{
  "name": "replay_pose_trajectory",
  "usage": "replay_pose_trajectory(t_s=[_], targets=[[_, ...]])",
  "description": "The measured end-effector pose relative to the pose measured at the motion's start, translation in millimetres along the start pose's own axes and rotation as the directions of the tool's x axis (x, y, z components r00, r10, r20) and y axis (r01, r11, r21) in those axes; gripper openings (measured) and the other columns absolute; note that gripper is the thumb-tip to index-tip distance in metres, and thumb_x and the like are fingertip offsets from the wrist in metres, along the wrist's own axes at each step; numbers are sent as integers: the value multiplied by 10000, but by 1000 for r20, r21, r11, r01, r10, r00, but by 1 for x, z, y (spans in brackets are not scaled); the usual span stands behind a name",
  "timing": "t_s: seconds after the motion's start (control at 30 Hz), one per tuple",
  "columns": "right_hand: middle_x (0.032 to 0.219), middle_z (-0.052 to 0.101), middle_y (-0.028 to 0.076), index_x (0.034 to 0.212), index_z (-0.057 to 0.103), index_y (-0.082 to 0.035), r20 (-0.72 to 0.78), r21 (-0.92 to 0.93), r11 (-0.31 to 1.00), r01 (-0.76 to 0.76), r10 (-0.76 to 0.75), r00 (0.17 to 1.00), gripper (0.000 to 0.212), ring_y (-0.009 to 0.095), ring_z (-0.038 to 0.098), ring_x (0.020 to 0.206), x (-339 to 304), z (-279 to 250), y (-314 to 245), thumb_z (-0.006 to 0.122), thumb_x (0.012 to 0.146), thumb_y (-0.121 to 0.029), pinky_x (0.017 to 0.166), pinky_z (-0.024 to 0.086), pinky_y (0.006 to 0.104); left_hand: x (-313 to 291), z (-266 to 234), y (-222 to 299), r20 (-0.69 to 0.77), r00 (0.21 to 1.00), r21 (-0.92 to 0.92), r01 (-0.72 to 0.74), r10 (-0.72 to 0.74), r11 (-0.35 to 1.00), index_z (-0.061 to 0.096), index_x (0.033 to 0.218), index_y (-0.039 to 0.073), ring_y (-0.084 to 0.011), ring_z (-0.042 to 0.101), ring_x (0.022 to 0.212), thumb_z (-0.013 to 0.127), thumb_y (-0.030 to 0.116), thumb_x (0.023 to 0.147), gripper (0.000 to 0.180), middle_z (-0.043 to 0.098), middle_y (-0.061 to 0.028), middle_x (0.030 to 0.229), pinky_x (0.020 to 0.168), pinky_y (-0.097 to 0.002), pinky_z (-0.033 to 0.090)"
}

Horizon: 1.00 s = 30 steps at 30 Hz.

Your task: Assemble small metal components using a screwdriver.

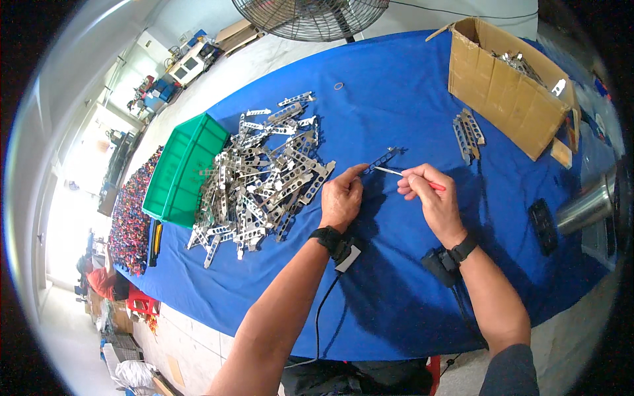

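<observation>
My left hand (341,200) pinches one end of a perforated metal strip (383,159), which points away to the upper right over the blue cloth. Between the fingers of my right hand (432,201) is a slim tool (388,171) with a red handle and a thin pale shaft. Its tip reaches the strip close to my left fingertips; whether it touches cannot be made out. A large heap of similar metal strips (264,181) lies left of my left hand. A few more strips (467,136) lie together beyond my right hand.
A green crate (173,173) is tipped on its side behind the heap. At the far right stands an open cardboard box (502,99) holding metal parts. A shiny metal cylinder (588,206) and a flat black object (543,226) lie at right. A fan (310,18) stands beyond the table.
</observation>
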State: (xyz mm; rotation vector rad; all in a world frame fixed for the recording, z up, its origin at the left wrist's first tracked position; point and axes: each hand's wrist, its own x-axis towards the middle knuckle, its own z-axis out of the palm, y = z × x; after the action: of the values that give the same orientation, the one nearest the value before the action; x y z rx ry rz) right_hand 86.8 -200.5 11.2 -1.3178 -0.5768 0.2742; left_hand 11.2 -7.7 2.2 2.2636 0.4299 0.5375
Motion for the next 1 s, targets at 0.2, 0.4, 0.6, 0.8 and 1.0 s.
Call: replay_pose_trajectory(t_s=[0.2,0.4,0.6,0.8,1.0], targets=[[943,716,128,1054,658,21,22,-18,999,-46,46,999,234,178,703,858,-3,17,1,535,987,-166,741,562,291,0,-1,-1,-11,999,19,-36,36,999,707,1151,102,-108,506,530,535,97,921,288,564,-86,581,535,-315,447],[935,716,131,1036,655,24,44,-83,996,18,-15,999,231,179,701,855,-5,10,7,530,989,-164,740,561,293,0,0,-3,-28,998,14,-60,60,998,706,1152,99,-108,513,537,534,102,933,279,572,-85,586,541,-315,452],[915,715,129,1026,654,23,18,-15,1000,2,-2,1000,242,177,701,843,-3,8,7,516,994,-173,714,554,284,-1,0,2,5,1000,-9,26,-26,1000,704,1152,92,-109,523,562,531,94,935,277,588,-87,612,566,-308,462],[907,712,124,1018,654,19,-35,6,1000,-21,21,999,253,175,699,818,-3,11,5,513,994,-189,702,552,286,0,-1,-2,-5,1000,10,-1,1,1000,700,1158,86,-104,520,572,529,86,925,289,581,-63,620,570,-305,461],[910,709,125,1019,654,12,-9,-47,999,-10,9,1000,243,174,696,802,-3,6,9,520,988,-189,703,552,289,-1,-3,4,19,1000,19,7,-7,1000,700,1155,87,-99,513,578,528,84,914,296,575,-67,622,573,-300,458]])
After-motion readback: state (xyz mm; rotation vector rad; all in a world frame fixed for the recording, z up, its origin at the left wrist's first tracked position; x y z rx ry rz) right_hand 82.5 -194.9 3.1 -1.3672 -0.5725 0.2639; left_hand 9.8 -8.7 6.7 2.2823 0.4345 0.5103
